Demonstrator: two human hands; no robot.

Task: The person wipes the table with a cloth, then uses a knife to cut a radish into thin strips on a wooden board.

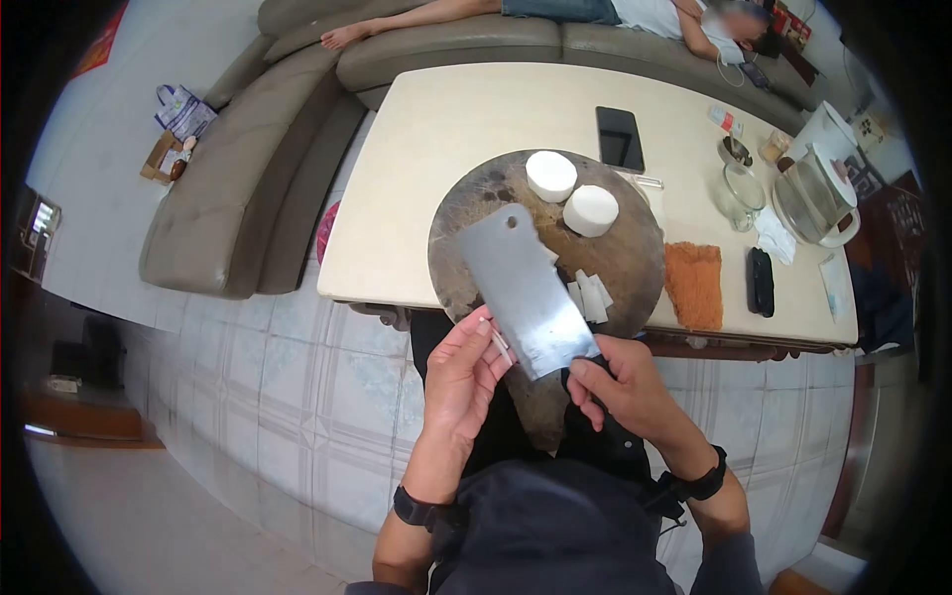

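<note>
Right hand [627,382]: clenched on the cleaver [521,288] handle, blade flat.
Left hand [464,372]: fingertips pinch a white strip [499,342] at the blade's edge.
Chopping board [635,253]: two white rounds [550,176], cut slices [591,296].

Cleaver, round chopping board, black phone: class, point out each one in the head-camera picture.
Cleaver [521,293]: head view, middle of the flat blade.
Round chopping board [476,193]: head view, bare wood at its left.
Black phone [620,137]: head view, centre of screen.

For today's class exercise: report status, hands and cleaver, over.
Right hand grips cleaver. Left hand pinches white strip at blade. Cut slices on board beyond.
</note>
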